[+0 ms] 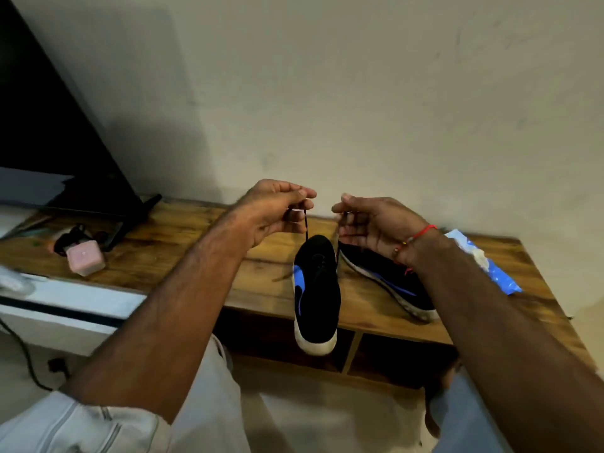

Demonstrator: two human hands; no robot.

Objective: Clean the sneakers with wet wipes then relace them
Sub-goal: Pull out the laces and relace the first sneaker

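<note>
Wooden table (183, 243) runs across the middle of the frame, against a pale wall (327, 76). At the upper left a dark screen (42, 125) leans over the table's left end, with a pink box (85, 262) just below it on the wood.

At centre a black sneaker (316, 295) with a blue swoosh and white sole lies on the table, its toe jutting past the near edge. A second sneaker (382, 276) lies tipped on its side just right of it, partly hidden by the right wrist. At the right of the frame a blue wipes pack (487, 266) rests on the table.

Above the sneakers, the left hand (277, 210) pinches one lace (306, 228) end between thumb and forefinger, the other fingers curled. The right hand (376, 223) pinches the other end likewise, palm turned up, a red thread at its wrist. Both lace ends run down to the centre sneaker.
</note>
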